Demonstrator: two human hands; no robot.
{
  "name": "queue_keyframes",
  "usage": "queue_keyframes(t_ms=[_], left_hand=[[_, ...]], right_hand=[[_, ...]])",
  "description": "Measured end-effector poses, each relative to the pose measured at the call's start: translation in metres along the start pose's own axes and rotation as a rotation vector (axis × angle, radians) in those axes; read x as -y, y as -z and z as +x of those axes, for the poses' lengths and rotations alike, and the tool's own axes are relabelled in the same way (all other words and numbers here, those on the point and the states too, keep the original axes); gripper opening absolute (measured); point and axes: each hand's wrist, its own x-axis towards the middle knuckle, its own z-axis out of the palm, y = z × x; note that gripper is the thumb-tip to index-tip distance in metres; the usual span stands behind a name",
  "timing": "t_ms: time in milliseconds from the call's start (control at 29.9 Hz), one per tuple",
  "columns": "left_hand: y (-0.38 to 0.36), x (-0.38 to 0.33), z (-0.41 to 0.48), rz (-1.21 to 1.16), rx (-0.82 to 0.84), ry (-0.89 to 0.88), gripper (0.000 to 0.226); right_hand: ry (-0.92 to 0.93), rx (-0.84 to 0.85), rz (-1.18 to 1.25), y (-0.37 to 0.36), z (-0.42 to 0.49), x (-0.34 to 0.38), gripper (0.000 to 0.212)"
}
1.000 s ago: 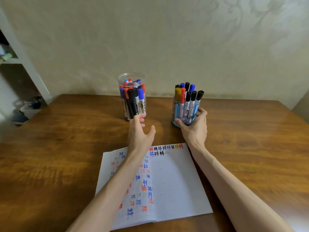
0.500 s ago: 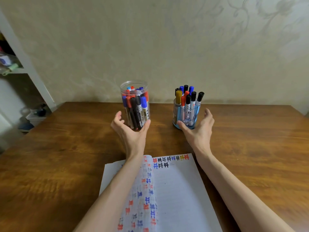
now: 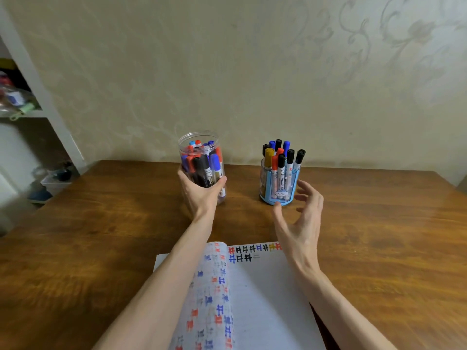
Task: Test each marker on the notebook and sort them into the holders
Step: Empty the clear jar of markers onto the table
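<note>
The left hand [image 3: 201, 192] grasps the clear jar [image 3: 182, 147] low on its wall, fingers and thumb curled round it. The jar stands on the table [image 3: 379, 236], packed with markers [image 3: 202, 170]. The right hand [image 3: 302, 223] is released, fingers spread and holding nothing, just beside the blue holder [image 3: 267, 184]. Contact between the thumb tip and the holder base cannot be confirmed. The notebook [image 3: 267, 294] lies open between the forearms, near the front of the table. Hazard 1: the jar is smooth and loaded, so a one-handed lift or drag from this low grip may tilt it and spill the contents. Hazard 2: the capped markers [image 3: 280, 160] in the blue holder stand well above its rim, so a sideways brush from the spread fingers may topple the holder. Hazard 3: either forearm may drag the loose pages and smear the test marks.
</note>
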Motion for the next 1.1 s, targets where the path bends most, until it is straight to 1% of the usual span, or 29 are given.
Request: queue_keyframes(t_ms=[33, 100, 134, 167, 201, 301, 334, 368, 435, 468, 502, 535, 602, 669, 736, 803, 1003, 1070, 1103], left_hand=[[0.005, -0.003, -0.005, -0.017, 0.001, -0.004, 0.115], [0.014, -0.01, -0.016, -0.058, 0.021, -0.013, 0.113], [0.02, -0.014, -0.022, -0.085, 0.041, -0.023, 0.111], [0.025, -0.017, -0.027, -0.125, 0.069, -0.038, 0.109], [0.03, -0.021, -0.032, -0.172, 0.1, -0.059, 0.108], [0.042, -0.029, -0.05, -0.224, 0.221, -0.069, 0.107], [0.045, -0.031, -0.057, -0.232, 0.259, -0.058, 0.106], [0.047, -0.033, -0.064, -0.249, 0.296, -0.047, 0.105], [0.05, -0.032, -0.074, -0.283, 0.367, -0.014, 0.103], [0.051, -0.032, -0.078, -0.293, 0.399, 0.003, 0.101], [0.052, -0.031, -0.08, -0.299, 0.433, 0.015, 0.098], [0.052, -0.031, -0.08, -0.302, 0.466, 0.018, 0.096], [0.054, -0.03, -0.076, -0.339, 0.453, -0.005, 0.099], [0.058, -0.029, -0.067, -0.415, 0.355, -0.03, 0.114], [0.063, -0.028, -0.06, -0.442, 0.297, -0.071, 0.117], [0.066, -0.023, -0.056, -0.403, 0.329, -0.107, 0.112], [0.062, -0.004, -0.049, -0.226, 0.477, -0.124, 0.094], [0.061, 0.0, -0.048, -0.182, 0.51, -0.114, 0.096], [0.061, 0.002, -0.046, -0.156, 0.515, -0.107, 0.1]], right_hand=[[0.007, 0.031, 0.046, 0.0, 0.0, 0.004, 0.057], [-0.042, 0.144, 0.155, -0.001, 0.0, 0.015, 0.04], [-0.095, 0.206, 0.203, -0.002, -0.001, 0.021, 0.035], [-0.166, 0.254, 0.243, -0.005, -0.002, 0.025, 0.037], [-0.258, 0.297, 0.28, -0.007, -0.003, 0.028, 0.046], [-0.614, 0.45, 0.471, -0.017, -0.001, 0.037, 0.098], [-0.703, 0.522, 0.58, -0.019, -0.001, 0.04, 0.104], [-0.738, 0.599, 0.695, -0.021, -0.001, 0.042, 0.099], [-0.685, 0.695, 0.881, -0.023, -0.004, 0.05, 0.069], [-0.661, 0.691, 0.936, -0.023, -0.006, 0.054, 0.058], [-0.657, 0.656, 0.972, -0.023, -0.008, 0.055, 0.053], [-0.661, 0.616, 0.995, -0.021, -0.009, 0.054, 0.053], [-0.686, 0.528, 1.003, -0.018, -0.008, 0.05, 0.058], [-0.698, 0.429, 0.958, -0.014, -0.005, 0.043, 0.065], [-0.66, 0.362, 0.876, -0.008, 0.0, 0.036, 0.076], [-0.614, 0.34, 0.812, -0.002, 0.005, 0.033, 0.086], [-0.482, 0.285, 0.6, 0.005, 0.023, 0.026, 0.105], [-0.417, 0.294, 0.556, 0.006, 0.029, 0.031, 0.106], [-0.373, 0.306, 0.541, 0.006, 0.031, 0.033, 0.103]])
